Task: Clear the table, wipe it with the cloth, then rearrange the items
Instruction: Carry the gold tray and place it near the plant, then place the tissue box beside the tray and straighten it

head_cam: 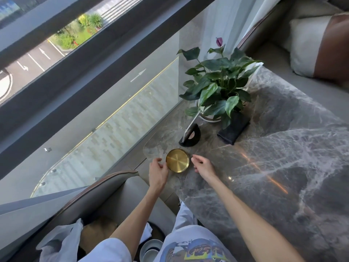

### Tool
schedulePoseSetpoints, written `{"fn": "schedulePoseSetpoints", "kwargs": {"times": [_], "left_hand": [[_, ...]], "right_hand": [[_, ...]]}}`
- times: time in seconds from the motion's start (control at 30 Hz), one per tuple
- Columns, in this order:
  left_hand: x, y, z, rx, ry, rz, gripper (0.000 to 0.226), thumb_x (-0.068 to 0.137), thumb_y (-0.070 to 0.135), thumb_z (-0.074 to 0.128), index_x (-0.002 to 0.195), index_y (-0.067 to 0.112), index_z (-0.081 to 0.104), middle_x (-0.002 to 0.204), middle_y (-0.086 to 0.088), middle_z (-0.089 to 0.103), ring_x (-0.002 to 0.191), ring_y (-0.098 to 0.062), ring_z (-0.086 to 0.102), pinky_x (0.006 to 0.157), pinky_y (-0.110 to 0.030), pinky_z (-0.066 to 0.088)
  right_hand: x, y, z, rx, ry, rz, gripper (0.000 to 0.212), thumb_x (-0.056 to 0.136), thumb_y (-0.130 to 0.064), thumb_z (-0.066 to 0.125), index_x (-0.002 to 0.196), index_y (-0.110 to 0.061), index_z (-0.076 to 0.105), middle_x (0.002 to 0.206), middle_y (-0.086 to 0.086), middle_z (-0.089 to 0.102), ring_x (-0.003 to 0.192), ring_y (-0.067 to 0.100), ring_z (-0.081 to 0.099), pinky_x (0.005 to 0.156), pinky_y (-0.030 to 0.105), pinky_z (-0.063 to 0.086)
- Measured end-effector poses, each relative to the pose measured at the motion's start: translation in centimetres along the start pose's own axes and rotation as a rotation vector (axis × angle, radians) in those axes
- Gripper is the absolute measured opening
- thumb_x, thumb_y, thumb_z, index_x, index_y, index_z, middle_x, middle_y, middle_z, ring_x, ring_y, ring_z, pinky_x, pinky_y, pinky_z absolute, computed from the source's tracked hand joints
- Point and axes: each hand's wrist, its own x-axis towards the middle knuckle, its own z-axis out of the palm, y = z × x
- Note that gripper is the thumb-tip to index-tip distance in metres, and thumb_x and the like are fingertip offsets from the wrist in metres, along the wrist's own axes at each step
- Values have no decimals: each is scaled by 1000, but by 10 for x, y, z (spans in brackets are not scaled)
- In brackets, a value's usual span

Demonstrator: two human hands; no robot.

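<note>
Round gold tray (pixel 177 160) flat near the corner of the grey marble tabletop (pixel 283 148), window side. Left hand (pixel 157 173) at the tray's left rim, fingers (pixel 160 163) curled and touching the edge, not clamped round it. Right hand (pixel 203 166) just beside the right rim, fingers (pixel 195 158) loosely spread, apart from the metal. Beyond the tray, a black half-disc stand (pixel 190 137) upright, then a folded dark cloth (pixel 234 129) lying partly under the leaves of a potted plant (pixel 217 87). Grey chair (pixel 117 193) below the left arm; pale bowls (pixel 151 250) low between the forearms.
</note>
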Motion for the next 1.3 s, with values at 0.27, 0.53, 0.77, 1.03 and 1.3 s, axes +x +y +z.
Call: {"fn": "schedulePoseSetpoints", "kwargs": {"times": [0.27,0.53,0.77,1.03,1.3], "left_hand": [[-61,47,30,263,-93,201,21,92,29,45,95,17,62,91,-2,66,82,-22,60,73,-36,47],[-176,93,178,511,-451,392,22,89,36,44,93,21,60,94,-8,68,92,-30,63,75,-33,45],[-341,115,399,689,-683,657,18,90,32,48,85,20,60,87,-15,69,90,-35,65,74,-38,49],[-511,128,580,876,-850,754,25,89,28,43,99,19,64,99,-14,73,97,-35,67,84,-38,53],[-577,199,693,701,-844,691,26,95,19,47,117,10,57,115,-20,67,109,-37,61,90,-39,47]], "right_hand": [[-51,19,-81,-55,109,-123,21,94,-35,57,100,-20,70,86,-7,68,83,13,62,72,25,46],[-154,149,-240,-53,413,-79,25,95,-32,59,108,-15,71,106,0,74,99,15,67,78,21,43],[-277,348,-419,239,757,54,17,92,-27,64,100,-14,74,98,1,76,94,13,69,84,26,50],[-366,507,-553,522,951,208,27,92,-35,63,102,-11,71,96,5,76,93,19,71,88,35,55],[-348,555,-691,788,1046,171,55,88,-44,63,129,-6,60,123,17,67,109,23,64,101,47,50]]}}
